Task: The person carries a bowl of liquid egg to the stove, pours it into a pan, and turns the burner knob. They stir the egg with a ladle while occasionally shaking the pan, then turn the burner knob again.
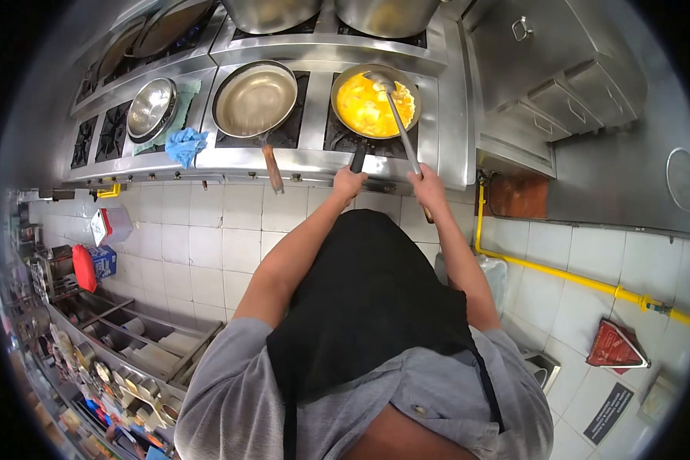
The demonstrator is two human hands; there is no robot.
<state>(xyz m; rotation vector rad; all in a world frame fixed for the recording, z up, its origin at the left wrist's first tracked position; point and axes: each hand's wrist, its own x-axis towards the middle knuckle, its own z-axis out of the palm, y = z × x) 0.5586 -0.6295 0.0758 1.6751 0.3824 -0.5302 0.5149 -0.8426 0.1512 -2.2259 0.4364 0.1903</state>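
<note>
On the right front burner sits a frying pan (413, 126) with yellow egg mixture (360, 105) in it, some of it in paler lumps. My left hand (349, 184) is closed around the pan's black handle (358, 159). A long metal ladle (401, 126) is gripped in my right hand (428, 188); its bowl rests in the egg near the pan's upper edge, and the end of its handle sticks out below my hand.
A second pan (254, 100) with a wooden handle stands on the burner to the left. Beyond it are metal bowls (150, 110) and a blue cloth (185, 146). Large pots (387, 17) stand at the back. A yellow pipe (544, 271) runs at the right.
</note>
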